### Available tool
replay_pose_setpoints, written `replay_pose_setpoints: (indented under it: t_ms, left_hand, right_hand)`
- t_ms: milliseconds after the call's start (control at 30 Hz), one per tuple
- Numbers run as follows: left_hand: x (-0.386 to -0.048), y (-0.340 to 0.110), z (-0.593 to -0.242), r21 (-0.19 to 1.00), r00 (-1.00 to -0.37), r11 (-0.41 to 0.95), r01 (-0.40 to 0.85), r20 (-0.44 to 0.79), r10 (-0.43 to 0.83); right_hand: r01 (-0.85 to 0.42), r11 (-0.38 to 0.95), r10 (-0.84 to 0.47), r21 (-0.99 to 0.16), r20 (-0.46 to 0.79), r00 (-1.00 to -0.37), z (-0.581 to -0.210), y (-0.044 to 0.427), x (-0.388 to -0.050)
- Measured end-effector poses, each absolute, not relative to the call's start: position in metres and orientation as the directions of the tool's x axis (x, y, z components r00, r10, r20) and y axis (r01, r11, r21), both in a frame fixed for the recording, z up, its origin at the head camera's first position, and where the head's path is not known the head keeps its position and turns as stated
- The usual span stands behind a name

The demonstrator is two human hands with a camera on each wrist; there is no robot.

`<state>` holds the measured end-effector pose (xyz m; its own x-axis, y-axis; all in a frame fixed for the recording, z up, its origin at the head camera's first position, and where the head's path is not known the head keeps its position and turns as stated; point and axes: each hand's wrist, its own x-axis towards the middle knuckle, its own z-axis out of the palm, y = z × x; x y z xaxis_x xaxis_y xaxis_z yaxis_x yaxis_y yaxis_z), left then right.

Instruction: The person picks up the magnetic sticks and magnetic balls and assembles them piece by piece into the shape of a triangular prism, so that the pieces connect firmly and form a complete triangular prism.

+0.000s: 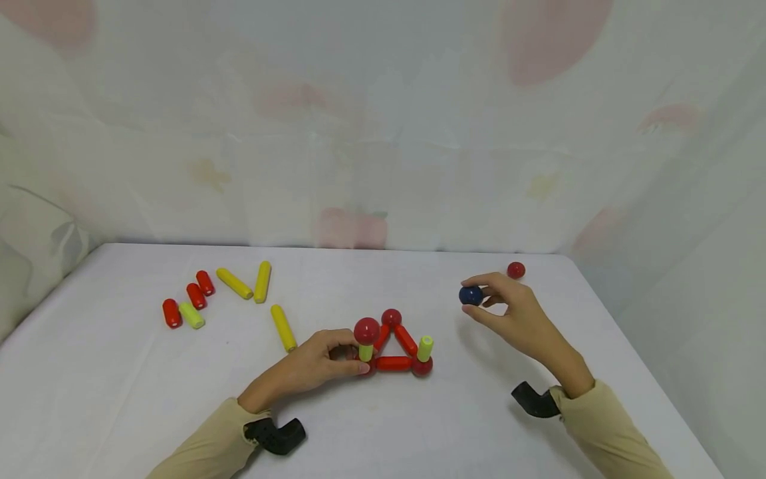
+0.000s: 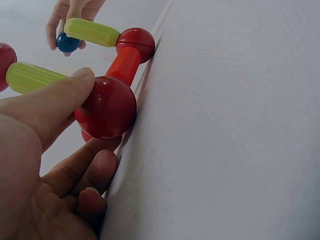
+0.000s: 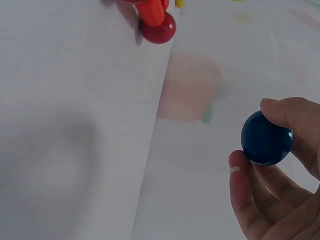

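My left hand [image 1: 323, 362] pinches the red ball [image 2: 107, 107] at the near left corner of a triangle made of red rods [image 1: 393, 363] and red balls. From that corner a short yellow-green rod [image 1: 366, 352] stands up, topped by another red ball [image 1: 366, 330]. A second yellow-green rod [image 1: 425, 348] rises from the near right corner ball [image 1: 421, 366], its upper end bare. Off to the right, my right hand [image 1: 514, 316] holds a dark blue ball [image 3: 267, 138] between thumb and fingers, above the table and apart from the triangle.
A loose red ball [image 1: 516, 269] lies at the back right, behind the right hand. On the left lie several red rods [image 1: 171, 313], a yellow-green rod [image 1: 192, 315] and yellow rods [image 1: 283, 328]. A patterned cloth [image 1: 383, 133] hangs behind the white table [image 1: 120, 399].
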<state>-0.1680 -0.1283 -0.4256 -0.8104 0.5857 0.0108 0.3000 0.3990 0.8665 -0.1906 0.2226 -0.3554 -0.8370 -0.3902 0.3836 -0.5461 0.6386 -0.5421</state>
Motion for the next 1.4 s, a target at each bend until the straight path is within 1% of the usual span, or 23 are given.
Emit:
replay_pose_setpoints:
  t_ms: [133,300,700,1167,1400]
  left_hand:
    - [-0.168,-0.129,-0.426,0.867,-0.811,0.399,0.298,0.011,0.584]
    - [-0.168,-0.129,-0.425,0.867,-0.809,0.396,0.303,0.015,0.587]
    - [-0.168,-0.128,-0.425,0.864,-0.808,0.394,0.312,0.024,0.589]
    - [-0.169,-0.128,-0.428,0.864,-0.802,0.388,0.319,0.028,0.596]
    - [-0.169,-0.128,-0.428,0.866,-0.804,0.389,0.315,0.026,0.594]
  right_hand:
    - [-0.597,0.6,-0.417,-0.532,0.429,-0.801,-0.353,0.217,-0.187]
    - [-0.633,0.57,-0.443,-0.524,0.453,-0.774,-0.351,0.212,-0.184]
    - [-0.644,0.558,-0.496,-0.523,0.412,-0.765,-0.347,0.194,-0.172]
    - [-0.701,0.483,-0.579,-0.525,0.409,-0.705,-0.347,0.181,-0.161]
    - [-0.711,0.45,-0.6,-0.54,0.407,-0.689,-0.352,0.18,-0.161]
